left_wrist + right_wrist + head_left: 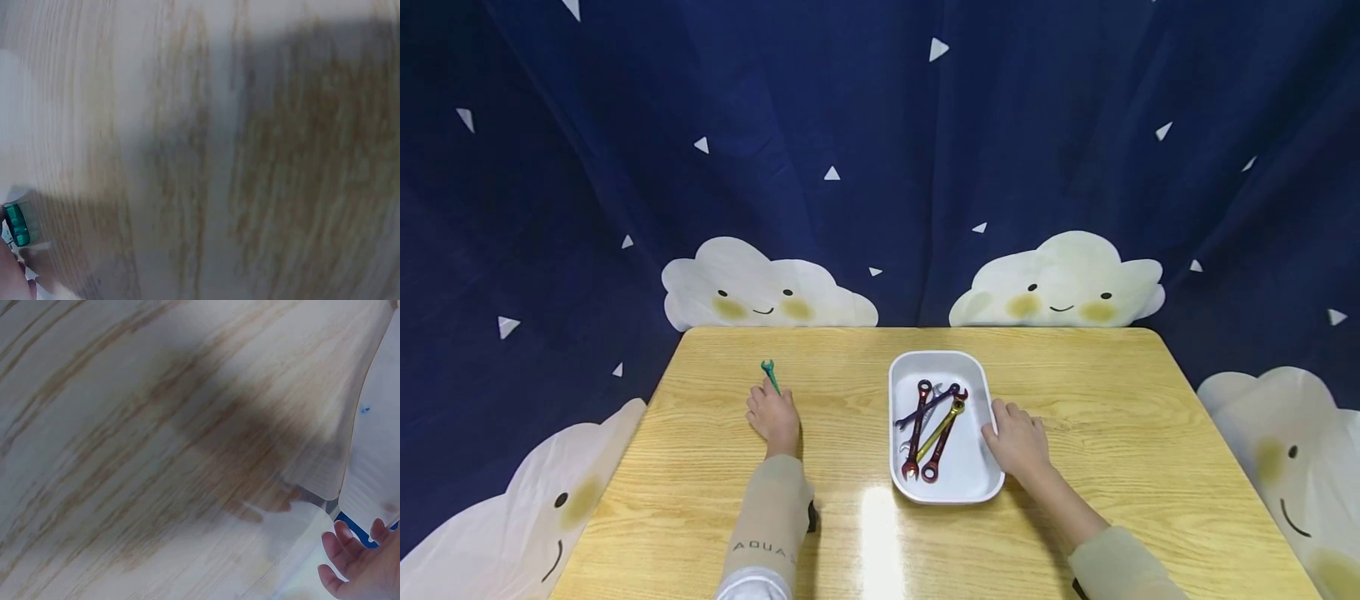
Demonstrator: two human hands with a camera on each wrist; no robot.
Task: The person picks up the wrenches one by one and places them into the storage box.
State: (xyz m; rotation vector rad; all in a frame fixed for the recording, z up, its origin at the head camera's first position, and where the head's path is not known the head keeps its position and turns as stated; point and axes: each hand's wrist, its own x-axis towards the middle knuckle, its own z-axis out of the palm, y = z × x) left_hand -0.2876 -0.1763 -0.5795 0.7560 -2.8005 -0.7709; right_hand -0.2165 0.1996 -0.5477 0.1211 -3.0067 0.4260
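My left hand (775,417) pinches a small green combination wrench (771,375) over the left part of the table, its open end pointing away from me. At the left edge of the left wrist view, the ring end of this wrench and a bit of my fingers (11,275) show. A white plastic tray (973,454) stands right of the middle. In it several wrenches lie crossed, among them a yellow one (936,433), a purple one (917,412) and a red one (943,446). By the tray's right wall is my right hand (1018,437), fingers loosely bent and holding nothing.
The wooden table (835,467) has rounded far corners. Right behind its far edge hangs a dark blue curtain (880,167) with white triangles and smiling clouds.
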